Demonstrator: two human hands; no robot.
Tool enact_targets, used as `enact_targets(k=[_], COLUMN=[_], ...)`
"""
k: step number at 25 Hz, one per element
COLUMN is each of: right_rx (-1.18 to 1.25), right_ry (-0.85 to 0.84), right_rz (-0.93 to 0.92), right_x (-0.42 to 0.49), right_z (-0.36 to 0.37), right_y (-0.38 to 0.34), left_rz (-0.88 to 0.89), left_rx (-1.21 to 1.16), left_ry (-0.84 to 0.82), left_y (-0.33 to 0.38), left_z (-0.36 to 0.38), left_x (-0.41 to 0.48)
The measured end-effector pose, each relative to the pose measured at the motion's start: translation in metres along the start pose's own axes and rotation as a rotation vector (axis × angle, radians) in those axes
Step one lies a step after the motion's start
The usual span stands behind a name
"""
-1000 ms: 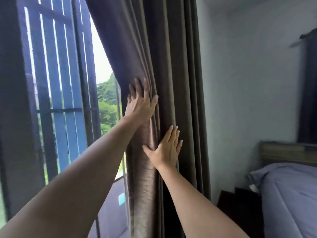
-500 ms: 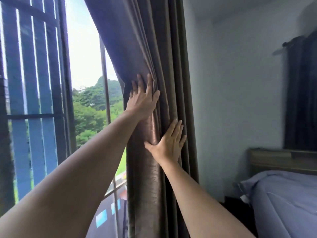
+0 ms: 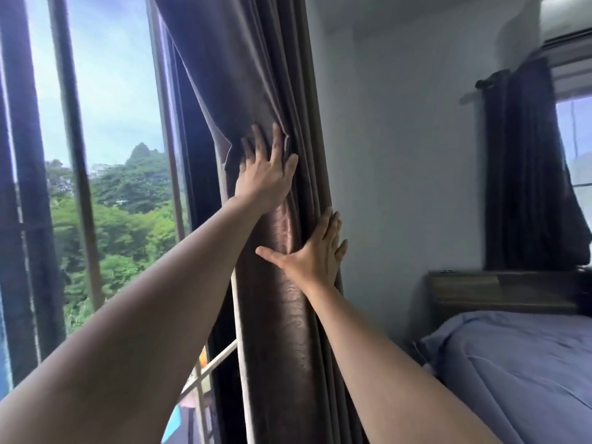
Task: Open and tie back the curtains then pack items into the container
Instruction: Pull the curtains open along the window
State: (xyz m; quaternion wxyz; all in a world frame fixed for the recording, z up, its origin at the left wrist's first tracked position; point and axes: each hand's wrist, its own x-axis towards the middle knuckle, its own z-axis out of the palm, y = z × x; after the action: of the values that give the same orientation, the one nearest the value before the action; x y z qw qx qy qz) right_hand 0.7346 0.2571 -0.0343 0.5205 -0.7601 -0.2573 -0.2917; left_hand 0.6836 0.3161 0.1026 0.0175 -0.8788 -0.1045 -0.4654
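Note:
A brown-grey curtain point(image 3: 275, 331) hangs bunched in vertical folds beside the window, close to the room's corner. My left hand point(image 3: 266, 174) lies flat on the curtain's left edge, fingers spread and pointing up. Lower and to the right, my right hand point(image 3: 312, 254) presses flat against the folds, thumb out to the left. Neither hand grips the cloth; both push on it with open palms. No container or items for packing are in view.
The window point(image 3: 105, 155) on the left shows dark frame bars, sky and green trees. A pale wall point(image 3: 400, 187) stands right of the curtain. A bed point(image 3: 519, 373) with a blue cover and wooden headboard is at the lower right, below a second dark curtain point(image 3: 525, 174).
Both hands have pushed the curtain rightward toward the corner, bunching it tighter. More open window now shows on the left, and the view has shifted.

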Motion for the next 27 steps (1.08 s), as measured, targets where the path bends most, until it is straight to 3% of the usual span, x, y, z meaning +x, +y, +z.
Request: enact_targets(k=[9,14,17,23,27], right_rx=[0.154,0.312,0.511,0.651,0.698], right_ry=[-0.08,-0.196,-0.309,-0.452,-0.426], right_rz=[0.011,-0.055,-0.054,-0.044,-0.125], right_x=[0.102,0.184,0.193,0.204,0.192], right_z=[0.047,0.082,0.085,0.1,0.103], right_y=[0.073,0.134,0.149,0.189,0.193], left_rz=[-0.026,-0.074,-0.098,-0.13,-0.152], left_rx=[-0.032,-0.03,-0.044,-0.047,0.006], left_ry=[0.06,-0.007,-0.027,-0.035,-0.08], left_y=[0.002,0.007,0.002,0.015,0.025], left_z=[0.087,0.157,0.173,0.208,0.212], left_x=[0.066,0.121,0.133,0.15,0.143])
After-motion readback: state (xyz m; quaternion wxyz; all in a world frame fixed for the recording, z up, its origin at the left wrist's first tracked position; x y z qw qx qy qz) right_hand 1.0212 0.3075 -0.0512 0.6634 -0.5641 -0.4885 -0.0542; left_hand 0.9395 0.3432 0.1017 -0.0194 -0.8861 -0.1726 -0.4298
